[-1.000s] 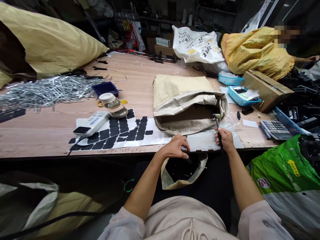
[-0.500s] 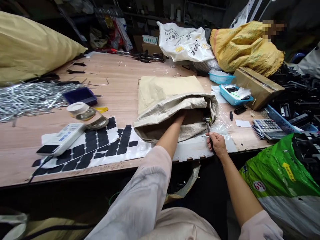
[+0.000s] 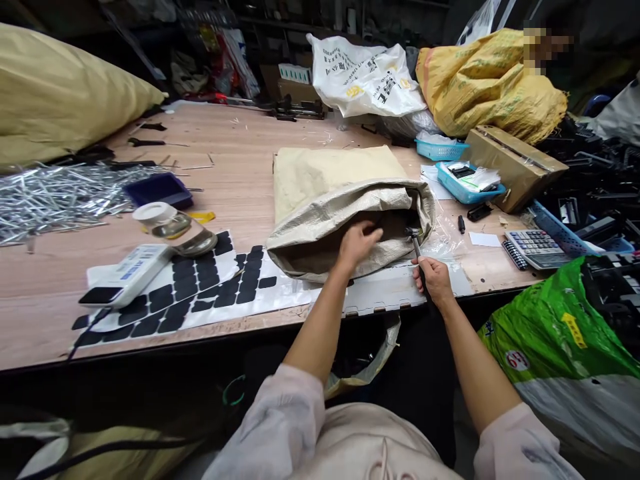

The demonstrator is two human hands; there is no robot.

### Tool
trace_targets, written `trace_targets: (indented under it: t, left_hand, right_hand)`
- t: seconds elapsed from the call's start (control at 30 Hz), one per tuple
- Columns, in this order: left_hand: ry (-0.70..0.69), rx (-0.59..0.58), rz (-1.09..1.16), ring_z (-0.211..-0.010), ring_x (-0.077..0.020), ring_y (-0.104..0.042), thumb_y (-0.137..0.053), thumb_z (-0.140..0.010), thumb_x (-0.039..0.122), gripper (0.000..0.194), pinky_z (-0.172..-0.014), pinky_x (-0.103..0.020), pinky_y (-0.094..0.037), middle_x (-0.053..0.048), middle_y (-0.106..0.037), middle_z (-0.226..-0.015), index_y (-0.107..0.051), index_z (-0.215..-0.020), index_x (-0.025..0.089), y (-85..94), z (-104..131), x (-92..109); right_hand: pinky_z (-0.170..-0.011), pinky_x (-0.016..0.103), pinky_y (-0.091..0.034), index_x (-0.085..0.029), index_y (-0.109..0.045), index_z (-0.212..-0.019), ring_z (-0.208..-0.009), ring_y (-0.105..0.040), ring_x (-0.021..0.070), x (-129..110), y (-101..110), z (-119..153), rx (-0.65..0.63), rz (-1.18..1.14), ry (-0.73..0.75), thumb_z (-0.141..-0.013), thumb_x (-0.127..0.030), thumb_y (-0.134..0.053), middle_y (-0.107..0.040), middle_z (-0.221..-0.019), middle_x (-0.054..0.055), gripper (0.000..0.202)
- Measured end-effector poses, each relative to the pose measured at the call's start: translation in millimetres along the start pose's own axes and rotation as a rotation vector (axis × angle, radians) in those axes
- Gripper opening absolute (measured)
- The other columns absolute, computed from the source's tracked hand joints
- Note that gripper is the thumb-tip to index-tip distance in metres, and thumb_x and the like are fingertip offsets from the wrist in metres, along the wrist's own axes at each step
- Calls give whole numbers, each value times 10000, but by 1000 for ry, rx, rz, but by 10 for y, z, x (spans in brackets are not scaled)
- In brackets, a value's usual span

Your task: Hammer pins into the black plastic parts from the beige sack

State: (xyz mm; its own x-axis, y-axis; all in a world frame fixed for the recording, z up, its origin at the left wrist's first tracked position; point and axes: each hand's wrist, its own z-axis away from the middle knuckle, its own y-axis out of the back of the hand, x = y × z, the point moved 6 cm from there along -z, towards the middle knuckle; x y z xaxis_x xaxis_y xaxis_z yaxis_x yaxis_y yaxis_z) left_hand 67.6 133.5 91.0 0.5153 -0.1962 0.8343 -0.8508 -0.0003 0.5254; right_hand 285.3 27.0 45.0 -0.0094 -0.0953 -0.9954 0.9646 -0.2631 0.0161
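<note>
A beige woven sack (image 3: 335,173) lies on the wooden table, its rolled mouth facing me and gaping dark inside. At that mouth is my left hand (image 3: 359,245), fingers partly curled and apart, with nothing visible in it. My right hand (image 3: 434,279) is wrapped round the dark handle of a small metal-headed tool (image 3: 416,245), at the right of the opening. The tool's head rests by the sack's rim. What lies inside the sack is hidden in shadow.
Left on the table (image 3: 240,147) are metal rods (image 3: 60,197), a dark blue tray (image 3: 159,191), a jar (image 3: 175,230) and a white device (image 3: 133,273). Rightward stand blue baskets (image 3: 470,190), a cardboard box (image 3: 515,167), a calculator (image 3: 536,248) and a green bag (image 3: 545,327).
My left hand has come out of the sack's depth to its mouth, and its fingers now show. My right hand still holds the tool in nearly the same place.
</note>
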Motion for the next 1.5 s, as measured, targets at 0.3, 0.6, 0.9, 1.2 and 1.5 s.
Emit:
trace_targets:
  t: [0.3, 0.6, 0.9, 1.2, 1.5]
  left_hand:
    - [-186, -169, -114, -848, -176, -636, -776, -812, 227, 279, -799, -281, -506, -23, -695, -939, -789, -1091, 225, -98, 941, -315]
    - [-166, -128, -112, -845, -182, -616, -758, -810, 228, 213, -781, -286, -496, -32, -639, -919, -811, -1014, 202, -140, 889, -339]
    - [-162, -137, -136, -828, -176, -611, -742, -835, 244, 199, -776, -283, -493, -24, -650, -889, -834, -1011, 237, -148, 875, -337]
    - [-147, -148, -117, -807, -169, -607, -752, -826, 238, 194, -771, -281, -495, -21, -644, -887, -830, -1003, 236, -140, 876, -317]
    - [-128, -160, -102, -843, -188, -631, -753, -795, 224, 184, -791, -292, -518, -24, -674, -906, -824, -965, 229, -135, 867, -323]
  right_hand:
    - [-288, 198, -348, -157, -694, -868, -363, -458, 83, -15, 13, -16, -2, 50, 76, -796, -597, -720, -582, -564, -35, 446]
    - [-465, 249, -453, -175, -747, -914, -486, -550, 132, -160, 95, 422, -48, 459, 342, -915, -514, -630, -630, -627, -1, 359]
    - [-728, 321, -546, -180, -795, -975, -747, -731, 241, -285, -46, 580, -115, 766, 501, -931, -442, -582, -778, -797, 77, 341]
    - [-690, 302, -532, -198, -794, -957, -706, -705, 221, -317, -145, 572, -150, 725, 480, -935, -439, -585, -757, -739, 49, 320]
    - [-558, 271, -489, -209, -775, -845, -593, -620, 177, -307, -177, 428, -185, 634, 405, -893, -459, -652, -699, -677, 25, 283]
